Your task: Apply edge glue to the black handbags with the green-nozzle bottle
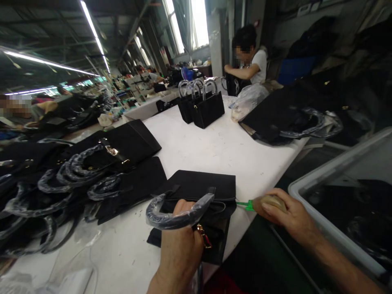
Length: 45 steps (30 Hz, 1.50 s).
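Note:
A black handbag [202,188] lies flat on the white table [214,151] near its front edge. My left hand [179,245] is closed around the bag's plastic-wrapped handle [171,216], next to a gold clasp [204,237]. My right hand [281,212] is closed on a small tool with a rounded wooden grip and a green tip [245,204]; the tip touches the bag's right edge.
Stacks of black bags with wrapped handles [76,171] fill the left side. Upright bags [203,106] stand at the far end, and flat bags [288,118] lie at right. A grey bin [337,179] sits at my right. A seated person [248,61] works beyond the table.

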Available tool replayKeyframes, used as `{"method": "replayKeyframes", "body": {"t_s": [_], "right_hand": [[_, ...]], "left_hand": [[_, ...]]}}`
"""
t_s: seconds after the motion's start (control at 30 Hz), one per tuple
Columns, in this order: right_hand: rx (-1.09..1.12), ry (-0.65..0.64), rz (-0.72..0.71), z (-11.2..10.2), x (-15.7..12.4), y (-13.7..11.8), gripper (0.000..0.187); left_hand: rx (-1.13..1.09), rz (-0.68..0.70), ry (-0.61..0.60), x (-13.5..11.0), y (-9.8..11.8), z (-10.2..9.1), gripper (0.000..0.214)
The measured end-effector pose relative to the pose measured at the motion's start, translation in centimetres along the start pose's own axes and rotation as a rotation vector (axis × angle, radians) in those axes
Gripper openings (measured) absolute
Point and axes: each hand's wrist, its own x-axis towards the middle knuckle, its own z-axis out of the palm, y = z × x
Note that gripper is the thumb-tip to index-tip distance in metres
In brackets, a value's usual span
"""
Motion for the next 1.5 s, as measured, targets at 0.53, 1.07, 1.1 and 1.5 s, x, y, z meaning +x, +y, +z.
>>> {"method": "replayKeyframes", "body": {"t_s": [0.53, 1.07, 1.1, 1.5], "right_hand": [[-0.037, 0.038, -0.051, 0.3, 1.0, -0.4, 0.029], [-0.057, 0.003, -0.104, 0.2, 1.6, -0.9, 0.028], [-0.061, 0.019, -0.099, 0.2, 1.5, -0.8, 0.029], [0.103, -0.158, -0.047, 0.1, -1.1, -0.9, 0.029]], "left_hand": [[-0.032, -0.009, -0.019, -0.8, -1.2, -0.2, 0.035], [-0.03, 0.06, 0.012, -1.5, -2.1, -0.4, 0.031], [-0.036, 0.061, 0.015, -1.5, -2.1, -0.4, 0.031], [-0.057, 0.059, 0.031, -1.7, -2.1, -0.1, 0.028]]}}
